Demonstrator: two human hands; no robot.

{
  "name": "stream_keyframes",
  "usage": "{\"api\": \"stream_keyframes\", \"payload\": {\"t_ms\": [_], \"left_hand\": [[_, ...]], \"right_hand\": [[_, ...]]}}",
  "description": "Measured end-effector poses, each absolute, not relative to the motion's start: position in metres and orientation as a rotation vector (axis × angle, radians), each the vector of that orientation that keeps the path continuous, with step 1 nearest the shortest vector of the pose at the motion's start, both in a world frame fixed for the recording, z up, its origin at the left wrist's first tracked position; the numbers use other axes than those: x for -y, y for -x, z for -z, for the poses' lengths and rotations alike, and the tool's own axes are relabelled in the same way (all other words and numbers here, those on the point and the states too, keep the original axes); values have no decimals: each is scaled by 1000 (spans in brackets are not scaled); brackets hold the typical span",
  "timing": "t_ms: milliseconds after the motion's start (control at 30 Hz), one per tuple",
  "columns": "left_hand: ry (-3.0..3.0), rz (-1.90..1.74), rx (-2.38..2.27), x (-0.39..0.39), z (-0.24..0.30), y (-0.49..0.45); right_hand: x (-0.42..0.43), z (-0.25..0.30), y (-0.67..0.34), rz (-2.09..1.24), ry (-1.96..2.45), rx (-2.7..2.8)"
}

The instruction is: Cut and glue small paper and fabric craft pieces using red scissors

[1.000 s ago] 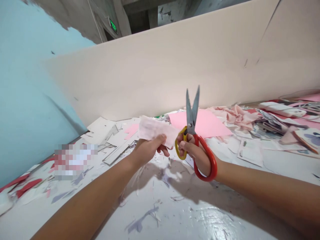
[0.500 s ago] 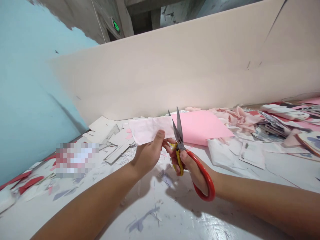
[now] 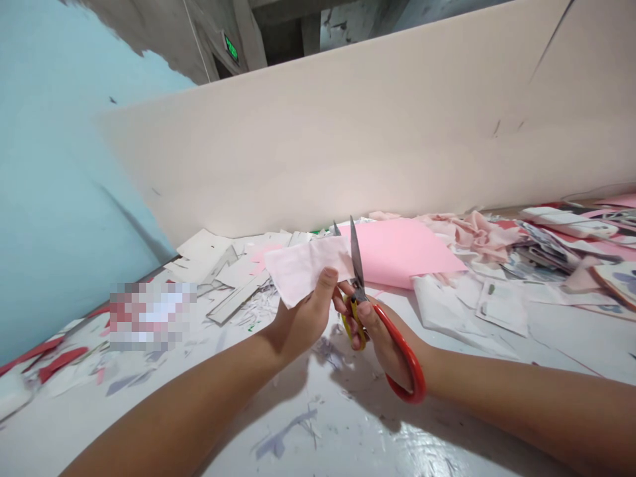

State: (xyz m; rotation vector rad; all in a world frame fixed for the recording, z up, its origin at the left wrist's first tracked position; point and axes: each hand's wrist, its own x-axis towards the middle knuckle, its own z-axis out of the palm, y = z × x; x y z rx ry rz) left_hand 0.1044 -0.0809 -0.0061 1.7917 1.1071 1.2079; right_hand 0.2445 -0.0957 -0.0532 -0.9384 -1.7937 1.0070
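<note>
The left hand [image 3: 298, 324] pinched a pink strip [image 3: 303, 271] above the littered table [image 3: 447, 424], its end against the scissors [image 3: 358, 281] (blades nearly together), their handles clasped in the right hand [image 3: 385, 338].

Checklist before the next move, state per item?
Left hand grip on the pale pink strip: ok, thumb pressed on it.
Right hand grip on the scissors: ok, red and yellow handles held.
Blades open: ok, slightly apart.
Strip seated between the blades: cannot tell, the overlap hides it.
Left fingers clear of the blades: ok, but close to the pivot.
</note>
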Motion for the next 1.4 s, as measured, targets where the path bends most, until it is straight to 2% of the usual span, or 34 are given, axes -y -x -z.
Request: {"api": "stream_keyframes", "payload": {"t_ms": [900, 1400], "left_hand": [[-1817, -1184, -1066, 78, 11, -105], [-1865, -1219, -1020, 74, 12, -103]], "right_hand": [[88, 65, -243, -897, 940, 1825], [83, 69, -241, -945, 939, 1813]]}}
